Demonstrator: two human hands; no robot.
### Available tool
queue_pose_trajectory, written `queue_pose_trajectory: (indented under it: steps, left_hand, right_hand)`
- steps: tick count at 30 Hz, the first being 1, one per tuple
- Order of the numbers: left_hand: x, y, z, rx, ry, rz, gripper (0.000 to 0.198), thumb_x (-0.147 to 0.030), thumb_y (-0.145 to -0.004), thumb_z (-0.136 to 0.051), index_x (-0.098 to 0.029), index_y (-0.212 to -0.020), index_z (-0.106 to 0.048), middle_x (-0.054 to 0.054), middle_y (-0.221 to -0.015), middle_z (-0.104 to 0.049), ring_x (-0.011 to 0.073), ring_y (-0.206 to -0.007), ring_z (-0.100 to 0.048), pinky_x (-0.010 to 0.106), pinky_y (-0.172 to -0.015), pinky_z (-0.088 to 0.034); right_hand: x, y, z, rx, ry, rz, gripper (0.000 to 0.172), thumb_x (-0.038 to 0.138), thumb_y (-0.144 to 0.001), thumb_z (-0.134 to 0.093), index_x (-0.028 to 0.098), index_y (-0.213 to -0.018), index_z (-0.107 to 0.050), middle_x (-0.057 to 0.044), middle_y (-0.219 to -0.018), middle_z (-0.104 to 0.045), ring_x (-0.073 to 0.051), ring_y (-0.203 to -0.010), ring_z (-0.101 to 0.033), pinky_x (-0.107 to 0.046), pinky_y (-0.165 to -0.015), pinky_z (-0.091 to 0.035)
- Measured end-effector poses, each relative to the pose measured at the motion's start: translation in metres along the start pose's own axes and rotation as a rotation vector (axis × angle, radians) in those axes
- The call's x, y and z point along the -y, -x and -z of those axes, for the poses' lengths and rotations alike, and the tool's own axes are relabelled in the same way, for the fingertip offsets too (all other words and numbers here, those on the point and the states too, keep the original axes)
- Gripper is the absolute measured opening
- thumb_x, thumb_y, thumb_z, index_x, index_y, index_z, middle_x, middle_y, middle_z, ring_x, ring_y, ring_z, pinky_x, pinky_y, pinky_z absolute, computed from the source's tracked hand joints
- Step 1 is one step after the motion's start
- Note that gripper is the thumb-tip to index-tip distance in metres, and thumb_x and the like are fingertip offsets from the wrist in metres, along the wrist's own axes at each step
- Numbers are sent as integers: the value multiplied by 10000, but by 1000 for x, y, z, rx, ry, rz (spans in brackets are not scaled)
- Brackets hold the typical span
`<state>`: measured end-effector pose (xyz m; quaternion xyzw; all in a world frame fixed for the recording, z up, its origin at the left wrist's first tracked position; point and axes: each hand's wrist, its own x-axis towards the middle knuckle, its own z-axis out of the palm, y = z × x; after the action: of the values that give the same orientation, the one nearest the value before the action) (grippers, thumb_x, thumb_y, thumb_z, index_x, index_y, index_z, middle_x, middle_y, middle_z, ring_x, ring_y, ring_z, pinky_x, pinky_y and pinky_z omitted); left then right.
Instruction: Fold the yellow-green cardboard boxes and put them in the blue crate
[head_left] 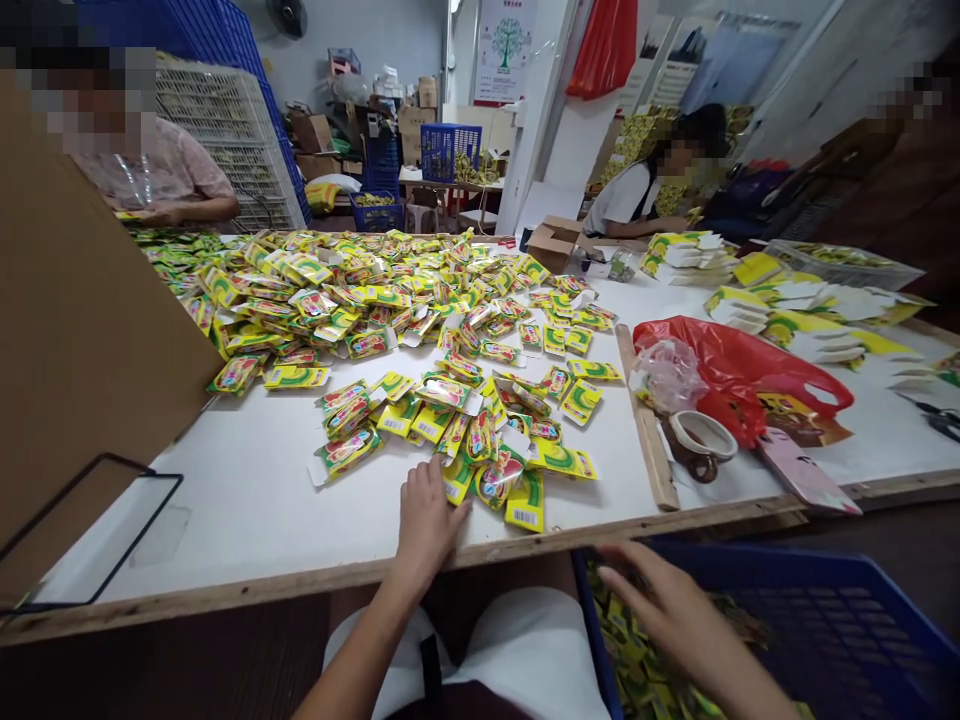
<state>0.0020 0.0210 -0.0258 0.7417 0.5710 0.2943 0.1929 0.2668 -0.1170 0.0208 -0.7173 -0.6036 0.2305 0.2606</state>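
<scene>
Small yellow-and-green printed boxes (360,300) lie in a big loose heap on the white table, some with white end flaps standing out. At the near side of a smaller cluster, my left hand (427,515) has its fingers bent and thumb against a small yellow box (456,482). Below the table edge, my right hand (649,590) reaches over a blue plastic crate (825,590). Its thumb and fingers are apart and nothing shows between them. Many small yellow-green packets (637,660) fill the crate's near-left part, partly hidden by my right forearm.
A wooden strip (645,430) divides the table. Right of it lie a red plastic bag (750,360), a brown cup (697,445) and a phone (806,468). A cardboard panel (90,340) stands at left beside a black wire frame (169,500). Other people sit around the table.
</scene>
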Motion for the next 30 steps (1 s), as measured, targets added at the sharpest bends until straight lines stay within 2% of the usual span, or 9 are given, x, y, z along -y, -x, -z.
queue_pose_trajectory:
  steps: [3, 7, 10, 12, 15, 18, 22, 25, 30]
  left_hand:
    - [4, 4, 14, 38, 213, 119, 478, -334, -707, -635, -159, -1120, -471, 110, -985, -592, 275, -937, -550, 422, -830, -415]
    - [19, 19, 47, 303, 787, 370, 351, -429, -827, -473, -176, -1071, -470, 56, -839, -628, 203, -747, -603, 334, -691, -460]
    - [25, 27, 59, 377, 1085, 373, 336, -417, -879, -375, -150, -1007, -534, 88, -918, -639, 200, -791, -622, 315, -683, -478]
    - [26, 29, 57, 331, 1086, 347, 310, -395, -873, -414, -137, -975, -553, 95, -935, -644, 203, -829, -625, 312, -714, -485]
    - [24, 27, 49, 185, 930, 285, 290, -356, -838, -520, -161, -1050, -501, 84, -978, -645, 198, -899, -619, 312, -774, -488]
    - [20, 24, 44, 59, 776, 166, 418, -323, -812, -576, -216, -1168, -385, 69, -1029, -628, 185, -922, -615, 322, -785, -498]
    - [20, 23, 43, 132, 710, 55, 376, -282, -846, -529, -231, -1192, -392, 50, -989, -622, 172, -894, -622, 323, -798, -492]
    - [24, 23, 44, 179, 704, 42, 377, -265, -854, -512, -240, -1212, -400, 24, -917, -609, 165, -856, -621, 316, -795, -485]
    - [29, 22, 49, 220, 697, 44, 394, -260, -847, -511, -252, -1229, -411, 14, -893, -569, 154, -795, -607, 305, -754, -486]
  right_hand:
    - [47, -13, -46, 67, -212, 112, 181, 327, -841, -544, 232, -948, -654, -89, -953, -698, -257, -894, -650, -369, -795, -516]
    - [94, -34, -100, 4, -521, 126, 179, 254, -835, -561, 226, -1006, -602, -79, -1012, -657, -228, -946, -627, -347, -814, -515]
    - [110, -50, -134, -95, -804, 57, 337, 258, -823, -576, 219, -1146, -485, -102, -1082, -635, -215, -960, -636, -336, -801, -535]
    - [117, -59, -149, -108, -946, 54, 416, 268, -836, -566, 221, -1216, -405, -110, -1099, -637, -209, -961, -645, -338, -808, -538]
    - [123, -69, -152, -105, -945, 98, 399, 255, -846, -556, 219, -1210, -397, -103, -1105, -647, -208, -970, -644, -345, -831, -527]
    - [122, -73, -144, -66, -781, 187, 352, 200, -826, -570, 216, -1157, -455, -80, -1043, -668, -214, -957, -644, -350, -837, -514]
    - [114, -72, -139, -115, -660, 238, 430, 144, -801, -576, 222, -1200, -434, -59, -987, -670, -207, -918, -641, -337, -808, -505]
    - [108, -73, -139, -142, -591, 278, 334, 152, -816, -556, 223, -1137, -498, -50, -982, -659, -187, -843, -629, -309, -767, -496]
    - [110, -83, -134, -10, -559, 380, 217, 178, -843, -541, 225, -1034, -632, -40, -1004, -655, -182, -892, -607, -301, -802, -482]
